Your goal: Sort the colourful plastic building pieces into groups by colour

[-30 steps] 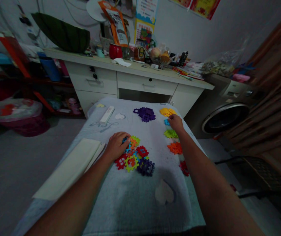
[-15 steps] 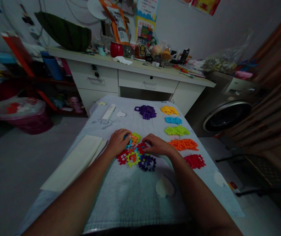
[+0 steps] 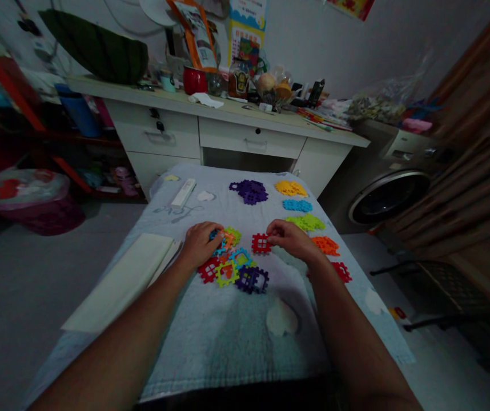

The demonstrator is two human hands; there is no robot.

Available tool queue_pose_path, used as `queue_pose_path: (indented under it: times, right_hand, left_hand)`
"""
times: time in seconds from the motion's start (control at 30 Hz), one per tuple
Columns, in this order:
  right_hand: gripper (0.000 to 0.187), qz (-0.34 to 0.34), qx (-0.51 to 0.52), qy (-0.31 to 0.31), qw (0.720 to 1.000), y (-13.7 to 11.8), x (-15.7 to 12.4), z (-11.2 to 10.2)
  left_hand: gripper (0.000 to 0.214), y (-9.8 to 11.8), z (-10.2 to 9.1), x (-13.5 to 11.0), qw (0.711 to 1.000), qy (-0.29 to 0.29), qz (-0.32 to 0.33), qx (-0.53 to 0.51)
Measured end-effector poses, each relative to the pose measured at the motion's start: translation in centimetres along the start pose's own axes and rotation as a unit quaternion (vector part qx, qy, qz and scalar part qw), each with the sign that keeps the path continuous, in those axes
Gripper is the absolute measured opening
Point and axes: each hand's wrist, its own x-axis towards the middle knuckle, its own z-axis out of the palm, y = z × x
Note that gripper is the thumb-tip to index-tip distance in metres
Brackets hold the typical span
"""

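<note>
My right hand point(image 3: 288, 236) pinches a square red interlocking plastic piece point(image 3: 261, 244) by its right edge, apart from the mixed pile. My left hand point(image 3: 201, 244) is closed at the pile's left edge, fingers and thumb on a blue interlocking piece point(image 3: 216, 234). In the pile lie a red piece point(image 3: 208, 271), a lime piece point(image 3: 227, 283), dark purple pieces point(image 3: 251, 280) and several others. Single-colour heaps lie beyond and to the right: purple point(image 3: 250, 192), yellow point(image 3: 290, 188), light blue point(image 3: 297, 205), lime point(image 3: 306, 222), orange point(image 3: 325, 246) and red point(image 3: 342, 272), partly behind my right forearm.
A pale cloth point(image 3: 228, 331) covers the table. Folded white material point(image 3: 120, 285) lies at its left, and a white narrow box point(image 3: 184, 193) farther back. A cluttered white desk point(image 3: 253, 140) stands behind, a washing machine point(image 3: 386, 171) at right, a lined bin point(image 3: 26, 211) at left.
My right hand has lifted the red piece off the pile and moved it right and slightly away from me. My left hand stays at the pile. The camera view has shifted slightly.
</note>
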Motion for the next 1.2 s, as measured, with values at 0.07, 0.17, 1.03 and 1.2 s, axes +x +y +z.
queue_pose_path:
  times: [0.07,0.17,1.03,1.2]
  right_hand:
    - [0.015,0.011,-0.005,0.035,0.999,0.4,-1.1,-1.8]
    - [0.018,0.035,-0.03,0.082,0.996,1.1,-3.5,-4.4]
    - [0.013,0.121,-0.405,0.122,0.898,1.7,-10.7,-4.1]
    - [0.014,0.032,-0.339,0.028,0.94,-0.8,-8.6,-0.6]
  left_hand:
    - [0.033,-0.1,0.0,0.0,1.0,0.001,0.003,-0.001]
    - [0.034,-0.3,0.1,0.1,1.0,0.0,0.007,-0.001]
    - [0.04,-1.0,0.4,0.2,1.0,-0.014,0.021,0.005]
    - [0.041,-0.8,0.4,0.3,1.0,-0.017,0.021,0.009]
